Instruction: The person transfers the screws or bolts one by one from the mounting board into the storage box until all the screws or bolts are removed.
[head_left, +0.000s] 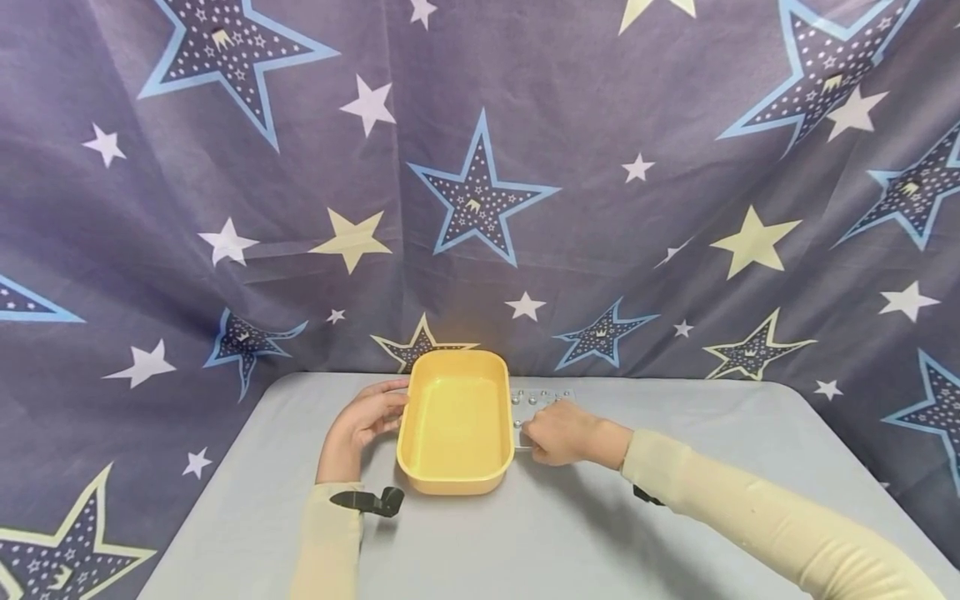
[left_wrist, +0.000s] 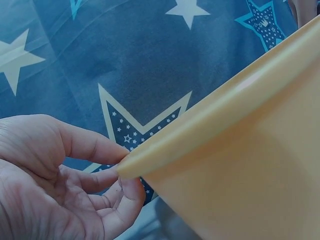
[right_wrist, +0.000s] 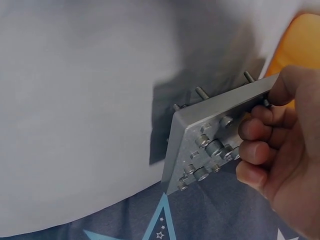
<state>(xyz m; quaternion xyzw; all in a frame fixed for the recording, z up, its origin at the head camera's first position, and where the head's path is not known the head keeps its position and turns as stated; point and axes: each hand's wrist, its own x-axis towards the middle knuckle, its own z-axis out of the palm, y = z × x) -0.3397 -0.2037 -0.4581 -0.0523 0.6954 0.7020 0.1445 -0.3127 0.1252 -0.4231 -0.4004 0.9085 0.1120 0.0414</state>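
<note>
A yellow plastic bin (head_left: 456, 417) stands on the grey table, its inside bare. At its left side, my left hand (head_left: 371, 414) pinches the rim between thumb and fingers; in the left wrist view the fingertips meet at the rim's edge (left_wrist: 150, 155). Right of the bin lies a metal plate (right_wrist: 220, 107) set with several bolts, some of their threaded shanks sticking out on the far face. My right hand (head_left: 566, 432) is over this plate, thumb and index finger pinching a small screw (right_wrist: 266, 102). The other fingers curl beside the bolt heads (right_wrist: 215, 147).
The grey table (head_left: 675, 517) reaches to a purple curtain (head_left: 585, 125) printed with stars, which hangs right behind the bin and plate. Dark wrist mounts (head_left: 371, 502) sit on the cream sleeves (head_left: 765, 517).
</note>
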